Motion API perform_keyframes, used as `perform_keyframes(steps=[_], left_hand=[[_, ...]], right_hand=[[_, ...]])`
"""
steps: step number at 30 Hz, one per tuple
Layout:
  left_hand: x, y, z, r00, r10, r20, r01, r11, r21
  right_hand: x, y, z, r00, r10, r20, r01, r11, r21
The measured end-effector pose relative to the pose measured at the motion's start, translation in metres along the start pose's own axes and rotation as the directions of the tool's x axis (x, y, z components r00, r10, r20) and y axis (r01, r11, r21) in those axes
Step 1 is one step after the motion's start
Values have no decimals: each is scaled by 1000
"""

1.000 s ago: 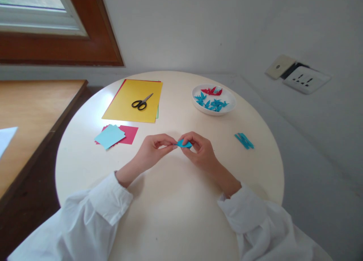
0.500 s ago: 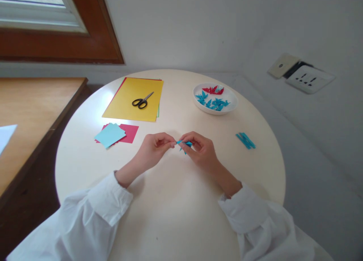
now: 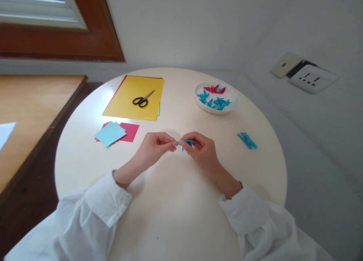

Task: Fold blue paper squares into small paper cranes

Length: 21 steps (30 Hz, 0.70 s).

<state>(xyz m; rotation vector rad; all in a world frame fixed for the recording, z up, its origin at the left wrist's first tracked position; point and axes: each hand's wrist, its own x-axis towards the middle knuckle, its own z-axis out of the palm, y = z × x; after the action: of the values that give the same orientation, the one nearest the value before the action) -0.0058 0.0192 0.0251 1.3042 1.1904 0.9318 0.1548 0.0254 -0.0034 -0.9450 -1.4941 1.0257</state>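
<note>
A small blue folded paper crane (image 3: pixel 187 143) is held over the middle of the round white table, between my two hands. My right hand (image 3: pixel 200 147) pinches its body between thumb and fingers, which cover part of it. At its left tip, the thumb and fingertips of my left hand (image 3: pixel 157 147) are closed on a narrow point of the paper. More blue and red paper cranes lie in a white round dish (image 3: pixel 200 107) behind my right hand. Some narrow folded blue paper strips (image 3: pixel 247 140) rest on the table to the right.
Black-handled scissors (image 3: pixel 143 99) lie on yellow paper sheets (image 3: pixel 124 102) at the back left. Nearer are light blue paper squares (image 3: pixel 110 133) over pink ones (image 3: pixel 131 132). The round table (image 3: pixel 176 223) meets the wall, which carries a socket (image 3: pixel 312 79). A wooden desk (image 3: pixel 34 102) stands left.
My left fingertips have come onto the crane's left tip, closing the small gap. The right hand keeps its hold, and the paper has turned slightly. The view has shifted a little.
</note>
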Motion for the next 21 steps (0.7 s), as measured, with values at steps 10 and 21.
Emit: perform_keyframes(steps=[10, 21], left_hand=[[0, -3, -1, 999, -43, 27, 47, 988, -148], [3, -3, -2, 996, -93, 3, 90, 958, -273]], right_hand=[[0, 0, -1, 1000, -29, -3, 29, 999, -44], [0, 1, -3, 999, -51, -19, 50, 997, -66]])
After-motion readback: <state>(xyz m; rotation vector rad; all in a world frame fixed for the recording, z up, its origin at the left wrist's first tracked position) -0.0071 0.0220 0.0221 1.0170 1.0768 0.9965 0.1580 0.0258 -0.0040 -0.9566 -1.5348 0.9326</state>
